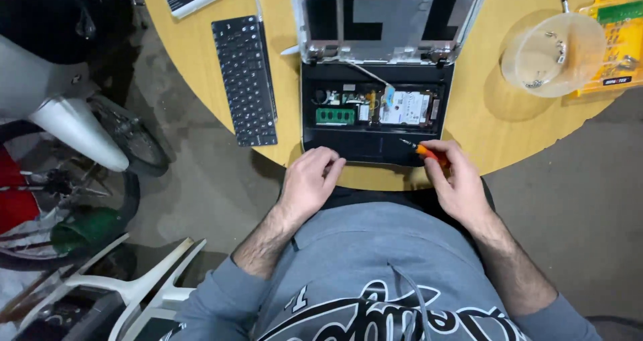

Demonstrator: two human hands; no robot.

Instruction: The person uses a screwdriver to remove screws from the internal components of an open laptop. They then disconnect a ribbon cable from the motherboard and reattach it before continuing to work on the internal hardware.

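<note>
Two hands: both at the near edge of the laptop (pixel 375 113), on the round worktop (pixel 495 133).
Left hand (pixel 309 180): fingers curled loosely on laptop edge, holding nothing.
Right hand (pixel 455 180): fingers pinched on orange screwdriver (pixel 429 153); tip on the open base, exact spot unclear.
Screen: top cut off.
Keyboard (pixel 245 80): detached, lying left.
Bowl (pixel 556 54): clear, small screws inside, hard to count.

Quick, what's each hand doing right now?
Left hand: holds nothing, fingers curled on the open laptop front edge.
Right hand: closed on an orange-handled screwdriver.
</note>
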